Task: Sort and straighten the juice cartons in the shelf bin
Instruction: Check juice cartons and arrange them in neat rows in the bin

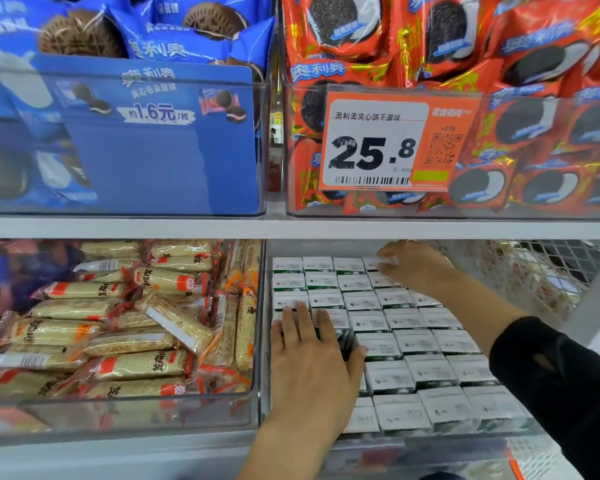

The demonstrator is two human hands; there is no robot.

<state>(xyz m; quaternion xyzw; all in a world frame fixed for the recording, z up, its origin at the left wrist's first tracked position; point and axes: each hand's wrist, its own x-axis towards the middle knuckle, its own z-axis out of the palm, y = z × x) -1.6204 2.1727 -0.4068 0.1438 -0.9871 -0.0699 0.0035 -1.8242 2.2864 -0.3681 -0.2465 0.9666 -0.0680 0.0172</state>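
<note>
White juice cartons (395,320) with green sides fill the clear bin (262,341) at lower right of the lower shelf, packed in close rows with their tops facing up. I see the left hand (312,358) lying palm down on the cartons near the bin's left wall, fingers straight and spread, thumb out to the right against a carton's edge; it presses on the tops and grips nothing. One carton (343,337) just under its fingers sits tilted, showing a green side, out of line with its neighbours. I see the right hand (413,265) reaching to the back row, a black sleeve (551,375) covering the forearm. Its fingers curl down over the rear carton (378,263) at the right end of that row; I cannot tell whether they pinch it or only touch it. Left of the carton bin, a second clear bin (118,410) holds loose wrapped snack bars (136,327) lying at mixed angles. On the upper shelf, two clear bins hold blue cookie packs (187,36) at left and red cookie packs (499,46) at right, the latter fronted by an orange price tag (392,140) reading 25.8.
</note>
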